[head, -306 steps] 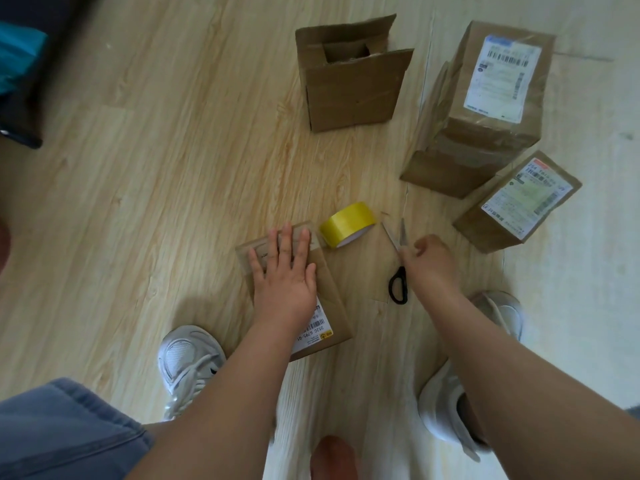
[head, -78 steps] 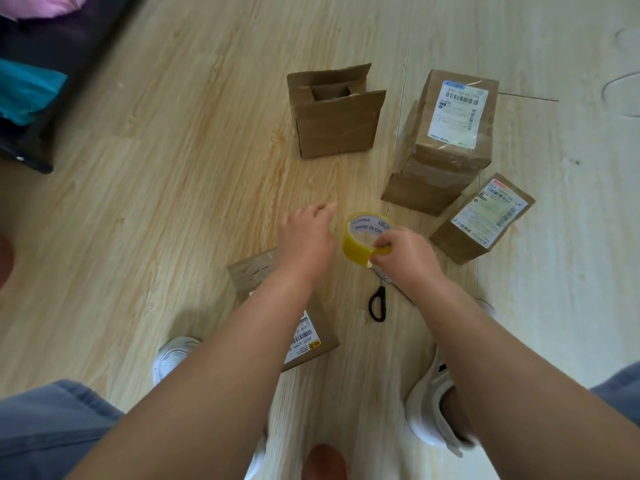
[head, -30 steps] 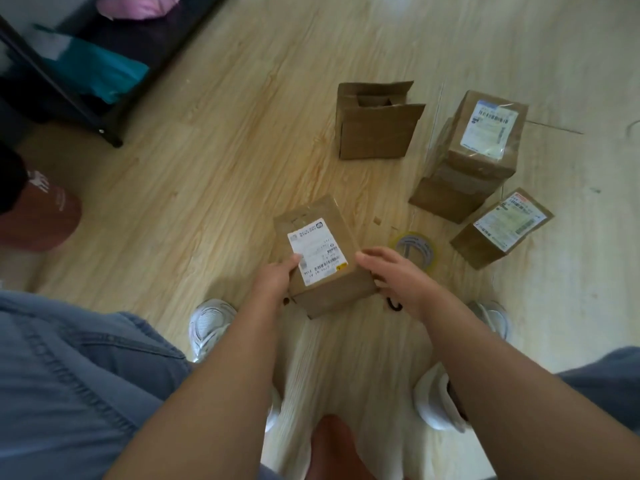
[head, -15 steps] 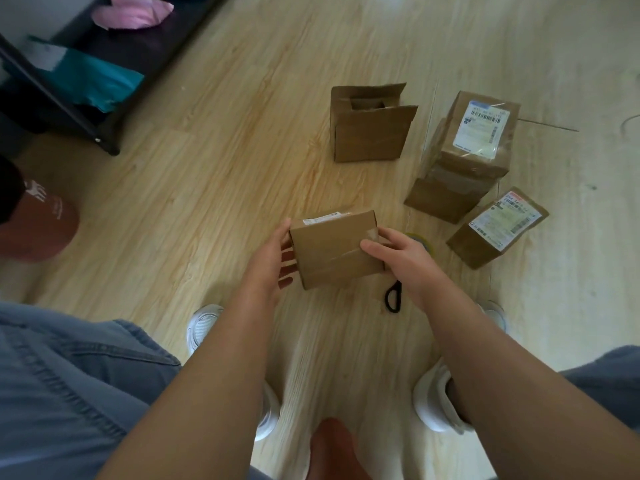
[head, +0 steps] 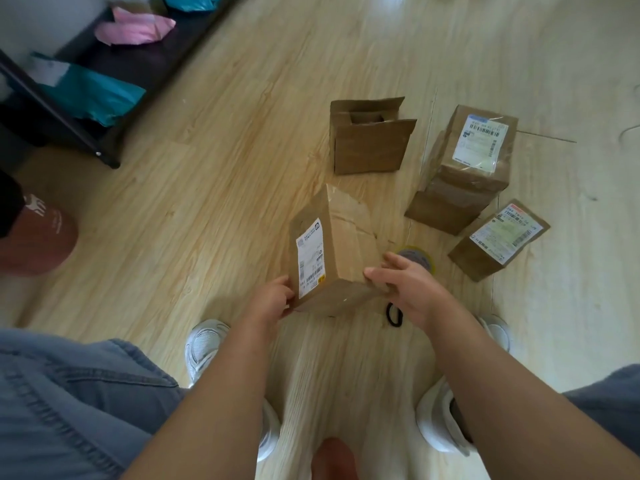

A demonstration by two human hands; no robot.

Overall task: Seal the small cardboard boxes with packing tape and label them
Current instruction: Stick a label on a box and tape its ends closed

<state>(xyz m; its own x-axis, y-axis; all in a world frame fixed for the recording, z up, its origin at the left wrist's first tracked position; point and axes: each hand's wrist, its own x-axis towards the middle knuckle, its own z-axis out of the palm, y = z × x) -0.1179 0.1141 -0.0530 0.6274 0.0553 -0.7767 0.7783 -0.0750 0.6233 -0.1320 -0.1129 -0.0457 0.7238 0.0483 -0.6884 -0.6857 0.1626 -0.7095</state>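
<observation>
I hold a small brown cardboard box (head: pixel 343 251) above the wooden floor, tilted, with its white shipping label facing left and a taped side facing up. My left hand (head: pixel 272 299) grips its near left corner. My right hand (head: pixel 403 282) holds the near right edge, thumb on top. The yellow tape roll (head: pixel 420 259) lies on the floor just behind my right hand, partly hidden. The black handle of the scissors (head: pixel 394 315) shows below that hand.
An unsealed box with raised flaps (head: pixel 369 143) stands further back. Two stacked boxes (head: pixel 465 168) and a small labelled box (head: pixel 498 239) are at the right. A dark rack (head: pixel 69 109) with bags is at upper left, a reddish cap (head: pixel 38 237) at left. My shoes flank the floor below.
The tape roll was set down and the box lifted off the floor. In the last half second both hands turned the box, bringing its label to the left side.
</observation>
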